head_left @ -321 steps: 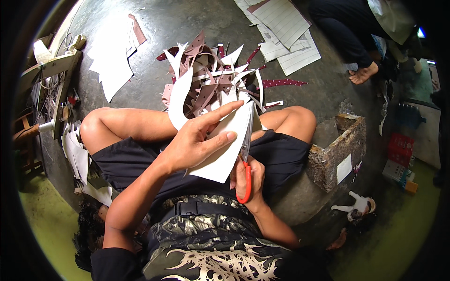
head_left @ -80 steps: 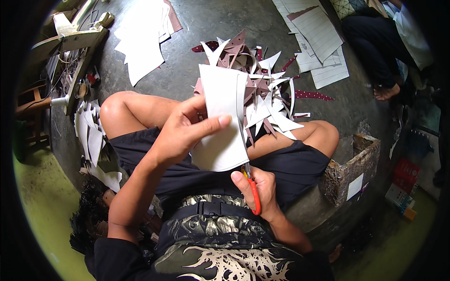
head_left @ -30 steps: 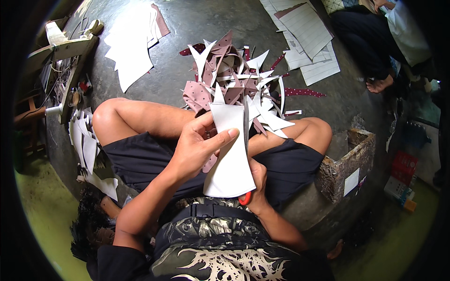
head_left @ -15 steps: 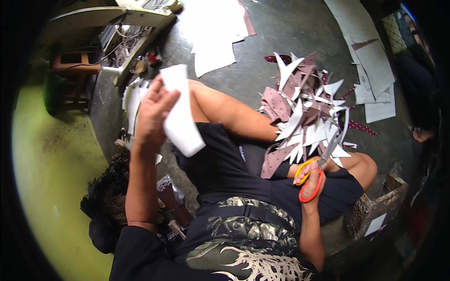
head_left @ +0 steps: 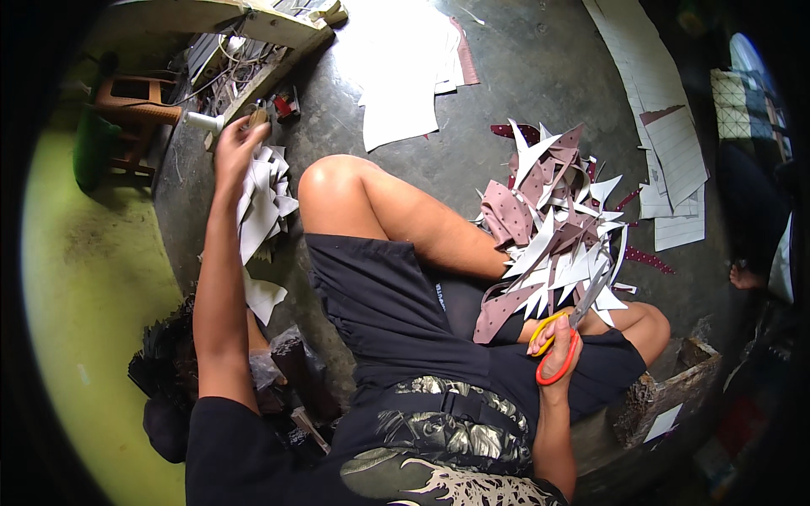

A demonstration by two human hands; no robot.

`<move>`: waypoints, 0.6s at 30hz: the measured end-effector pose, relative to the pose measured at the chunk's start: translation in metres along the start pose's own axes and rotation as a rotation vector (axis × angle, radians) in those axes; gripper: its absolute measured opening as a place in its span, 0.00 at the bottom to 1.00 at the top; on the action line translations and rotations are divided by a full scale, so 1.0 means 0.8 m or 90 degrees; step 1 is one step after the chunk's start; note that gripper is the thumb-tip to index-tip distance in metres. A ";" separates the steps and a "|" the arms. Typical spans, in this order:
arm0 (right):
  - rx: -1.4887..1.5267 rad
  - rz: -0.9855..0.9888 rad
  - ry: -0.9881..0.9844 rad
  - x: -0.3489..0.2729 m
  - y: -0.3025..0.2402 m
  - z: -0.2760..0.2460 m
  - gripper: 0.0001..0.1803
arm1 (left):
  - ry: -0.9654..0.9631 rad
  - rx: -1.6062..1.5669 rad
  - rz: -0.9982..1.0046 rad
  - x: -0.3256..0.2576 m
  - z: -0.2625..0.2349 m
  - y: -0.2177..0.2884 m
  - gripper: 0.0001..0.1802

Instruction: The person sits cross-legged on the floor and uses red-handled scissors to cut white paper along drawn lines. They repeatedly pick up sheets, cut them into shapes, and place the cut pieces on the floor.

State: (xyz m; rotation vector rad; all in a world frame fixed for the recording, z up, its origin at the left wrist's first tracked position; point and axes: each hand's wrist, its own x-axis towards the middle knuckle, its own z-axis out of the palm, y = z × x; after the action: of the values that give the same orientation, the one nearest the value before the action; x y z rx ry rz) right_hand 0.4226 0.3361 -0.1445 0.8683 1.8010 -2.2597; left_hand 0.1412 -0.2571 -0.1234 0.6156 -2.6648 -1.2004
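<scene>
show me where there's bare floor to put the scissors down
Bare concrete floor lies between the white sheets at top and the scrap pile. Crowded: the pile by the right hand holding the scissors, and cut pieces under the left hand.

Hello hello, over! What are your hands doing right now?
Left hand out on the stack of cut white pieces. Right hand gripping orange scissors. Paper scraps heaped by knees.

The scissors (head_left: pixel 567 333) have glossy orange plastic handles and dull metal blades. The scraps (head_left: pixel 557 240) are matt paper, white and dusty pink. The floor (head_left: pixel 523 76) is rough grey concrete. The shorts (head_left: pixel 380 304) are dark matt cloth. The plank (head_left: pixel 211 15) is worn wood.
</scene>
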 end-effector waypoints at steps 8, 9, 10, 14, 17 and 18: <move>0.017 0.033 0.023 0.001 -0.002 0.002 0.25 | -0.207 0.356 -0.185 0.024 0.289 0.104 0.68; 0.012 0.032 0.027 0.000 -0.002 0.002 0.25 | -0.188 0.439 -0.220 0.023 0.301 0.104 0.70; 0.012 0.028 0.029 0.001 -0.003 0.002 0.25 | -0.200 0.424 -0.238 0.025 0.303 0.103 0.71; -0.008 0.008 0.016 0.003 -0.004 0.004 0.24 | -0.277 0.178 -0.261 0.025 0.285 0.099 0.28; -0.031 -0.010 -0.003 0.003 -0.007 0.005 0.22 | -0.329 -0.213 -0.287 0.015 0.272 0.109 0.20; -0.046 -0.012 -0.004 0.001 -0.009 0.005 0.22 | -0.360 -0.238 -0.285 0.011 0.265 0.116 0.16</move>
State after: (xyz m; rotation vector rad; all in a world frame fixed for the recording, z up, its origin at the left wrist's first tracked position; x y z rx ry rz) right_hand 0.4172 0.3344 -0.1386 0.8339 1.8840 -2.1904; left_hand 0.0408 -0.0612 -0.1960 0.9508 -2.6573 -2.2218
